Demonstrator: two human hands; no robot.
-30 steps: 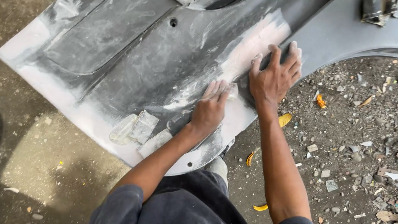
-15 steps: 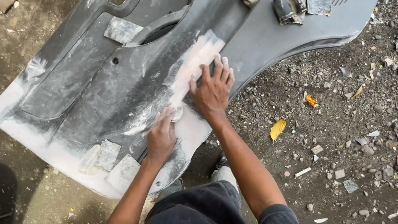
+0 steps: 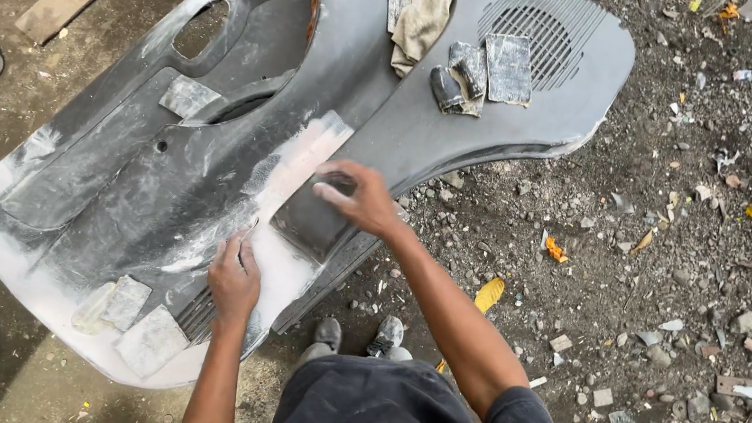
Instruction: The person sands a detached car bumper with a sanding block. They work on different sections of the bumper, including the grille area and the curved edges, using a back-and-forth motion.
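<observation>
The hands work a big grey door panel (image 3: 113, 170) lying flat on the dirt ground (image 3: 655, 275). The left hand (image 3: 234, 275), at about seven o'clock from the panel's middle, lies palm down with fingers closed together on the white dusty strip; whether anything sits under it I cannot tell. The right hand (image 3: 354, 197), at about four o'clock from the middle, hovers with fingers spread and bent, its fingertips pinching the top edge of a dark sanding sheet (image 3: 308, 222) that lies on the panel's near edge.

To sand well here, it seems best to keep the sheet flat against the surface, press evenly through the whole palm instead of the fingertips, and stroke along the white filler strip (image 3: 307, 150) without digging at its edges. The left hand looks best used as a brace so the panel does not slide on the loose grit.

Both forearms reach forward from a crouch; the left is nearly straight, the right bends at the elbow and crosses in from five o'clock, wrist raised.

At the panel's nine o'clock corner lie pale used sheets (image 3: 137, 326). At one o'clock rest a rag (image 3: 425, 7) and more dark sheets (image 3: 509, 65) near the round grille (image 3: 537, 30).
</observation>
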